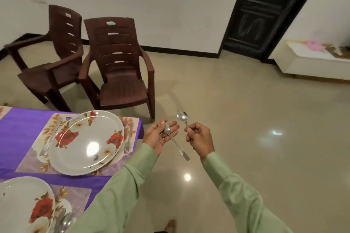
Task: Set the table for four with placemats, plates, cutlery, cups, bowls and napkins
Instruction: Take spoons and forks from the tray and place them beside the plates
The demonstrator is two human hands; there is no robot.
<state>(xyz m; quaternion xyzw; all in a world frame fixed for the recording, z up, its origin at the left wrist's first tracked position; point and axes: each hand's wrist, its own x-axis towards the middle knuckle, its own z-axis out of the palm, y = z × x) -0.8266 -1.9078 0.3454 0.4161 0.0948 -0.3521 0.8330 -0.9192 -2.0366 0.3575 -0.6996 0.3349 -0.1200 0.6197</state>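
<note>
My right hand [199, 138] grips the handle of a steel spoon [182, 116], bowl pointing up, out over the floor just right of the table corner. My left hand [158, 135] lies palm up with a second spoon [177, 144] across it, thumb on the bowl, handle sticking out toward me. On the purple tablecloth [22, 125] a floral placemat [37, 159] carries a rose-patterned plate [86, 142], with a knife [51, 136] on its left and a fork [129, 138] on its right. A second plate [24, 204] on its own placemat sits nearer, with cutlery [63, 221] beside it.
Two brown plastic armchairs [121, 66] stand on the tiled floor beyond the table. A dark carved door [265, 11] is at the back right, and a low white cabinet [318, 62] stands at the far right. Open floor lies to the right of the table.
</note>
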